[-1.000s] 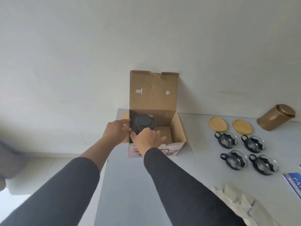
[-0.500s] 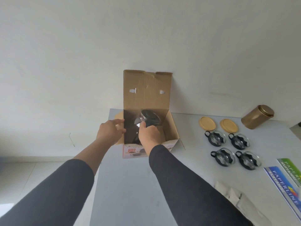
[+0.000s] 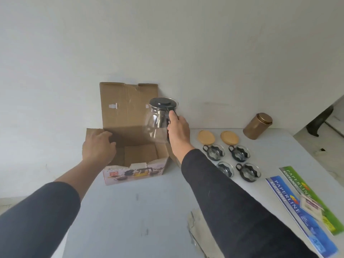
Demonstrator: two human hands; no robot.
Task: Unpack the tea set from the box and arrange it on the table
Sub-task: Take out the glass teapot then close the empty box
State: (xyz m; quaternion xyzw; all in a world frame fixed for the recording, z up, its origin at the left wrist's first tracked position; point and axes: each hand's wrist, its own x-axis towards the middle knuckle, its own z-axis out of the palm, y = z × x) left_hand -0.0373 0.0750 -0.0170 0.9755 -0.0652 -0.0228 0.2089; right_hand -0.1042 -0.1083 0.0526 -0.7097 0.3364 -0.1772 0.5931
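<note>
My right hand grips the teapot by its black handle, in the air above the box. Left hand rests loosely on the box edge. Thin glass, likely slick and breakable; lid may be loose, so I hold the handle.

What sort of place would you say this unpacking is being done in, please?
Probably a plain room in a home or small office: a bare white wall, a grey table pushed against it, and receipt books lying beside the glass cups.
</note>
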